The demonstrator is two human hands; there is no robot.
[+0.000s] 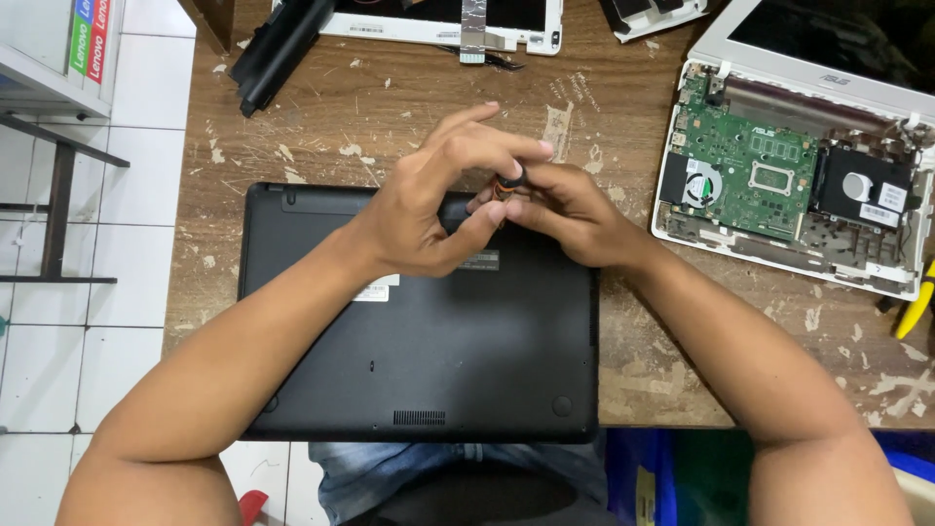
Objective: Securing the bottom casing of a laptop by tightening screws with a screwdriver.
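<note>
Fingers round small blk disc

Counts on the wooden worktop: 2 hands – left hand and right hand – meeting on 1 small dark round part; 1 closed black laptop, underside up; 1 opened white laptop showing 1 green circuit board and 1 fan; 1 long black battery pack.

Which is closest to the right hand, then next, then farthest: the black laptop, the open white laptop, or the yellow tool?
From the right hand:
1. Black laptop, directly underneath the hand.
2. Open white laptop, to the right.
3. Yellow tool, at the table's far right edge.
</note>
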